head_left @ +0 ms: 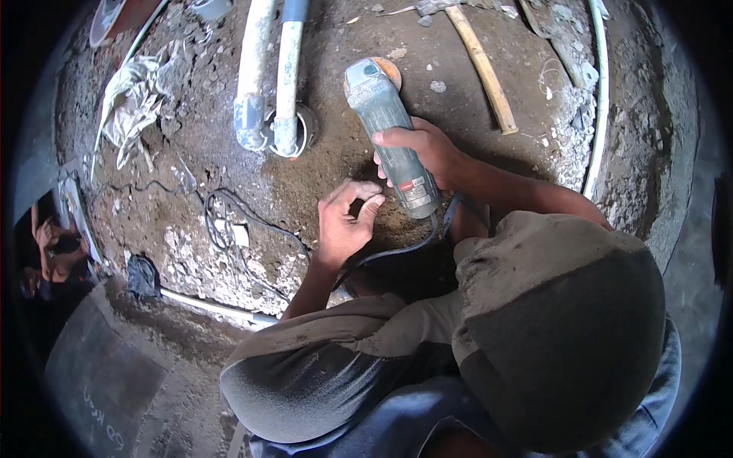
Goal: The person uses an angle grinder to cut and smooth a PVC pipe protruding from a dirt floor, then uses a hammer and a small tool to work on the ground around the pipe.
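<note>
Grinder point(382, 111) is up in the right hand point(434, 156), over a dirt floor point(336, 91), with the head end pointing away from the person. The fingers on that side are wrapped firmly round the body, thumb laid across the top. It's got an orange-brown disc point(389, 71) at the head, and I can't tell if that's touching the dirt or just above it.

Left hand point(342, 221) is just left of the grinder's rear end, and not on it. Fingers there are curled, with the tips nearly meeting the thumb and a small gap inside the curl. Can't tell if something tiny is pinched in there.

Dark cord point(397, 251) comes out of the grinder's back end and bends off to the left. Further left of the grinder there's a loose tangle of cable point(208, 221) lying on the dirt.

Near the grinder's left side, two pipes point(256, 69) run down side by side, the thinner one ending in a round fitting point(309, 130). Well left of the grinder is a crumpled white sack point(134, 107). Right of the grinder's head lies a wooden handle point(481, 69), and beyond that a long pale tube point(603, 99).
</note>
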`<state>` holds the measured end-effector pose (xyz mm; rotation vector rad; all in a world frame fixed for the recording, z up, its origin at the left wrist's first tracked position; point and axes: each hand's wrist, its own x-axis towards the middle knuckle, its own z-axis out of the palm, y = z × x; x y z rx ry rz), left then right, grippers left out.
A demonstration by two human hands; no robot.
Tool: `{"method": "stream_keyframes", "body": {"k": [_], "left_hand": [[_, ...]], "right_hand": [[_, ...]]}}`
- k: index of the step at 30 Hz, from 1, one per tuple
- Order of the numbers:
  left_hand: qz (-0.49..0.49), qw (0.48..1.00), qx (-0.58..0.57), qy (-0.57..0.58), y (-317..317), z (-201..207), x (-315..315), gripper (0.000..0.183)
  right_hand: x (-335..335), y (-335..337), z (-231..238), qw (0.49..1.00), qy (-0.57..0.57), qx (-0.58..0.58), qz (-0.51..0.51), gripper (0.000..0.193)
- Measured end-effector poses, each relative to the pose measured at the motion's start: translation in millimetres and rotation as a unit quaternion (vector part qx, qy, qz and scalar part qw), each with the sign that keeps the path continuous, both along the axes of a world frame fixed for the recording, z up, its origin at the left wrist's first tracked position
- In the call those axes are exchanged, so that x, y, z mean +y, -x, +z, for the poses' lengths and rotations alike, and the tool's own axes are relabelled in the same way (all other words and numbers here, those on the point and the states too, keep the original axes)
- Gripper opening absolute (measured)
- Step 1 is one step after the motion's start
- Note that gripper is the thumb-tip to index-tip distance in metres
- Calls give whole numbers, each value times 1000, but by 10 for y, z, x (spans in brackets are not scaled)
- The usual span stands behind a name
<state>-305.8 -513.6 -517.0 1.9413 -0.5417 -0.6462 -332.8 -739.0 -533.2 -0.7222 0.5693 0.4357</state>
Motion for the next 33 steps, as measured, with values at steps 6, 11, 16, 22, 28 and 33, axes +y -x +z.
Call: {"method": "stream_keyframes", "body": {"k": [6,11,16,22,28,33], "left_hand": [[0,999,-27,42,105,36,90,55],[-61,988,-137,26,143,-17,263,79],[-58,968,-244,23,265,-38,350,69],[-118,936,-328,-56,425,-143,539,68],[-86,933,-349,-27,527,-258,599,68],[-21,963,-266,36,559,-225,523,64]], "right_hand": [[152,-234,-146,999,-8,32,26,38],[325,-289,-187,998,46,52,8,44],[530,-199,-115,995,67,69,28,46],[640,-28,-310,995,47,64,53,46],[717,11,-344,997,40,55,46,45],[706,65,-420,997,54,27,45,39]]}}
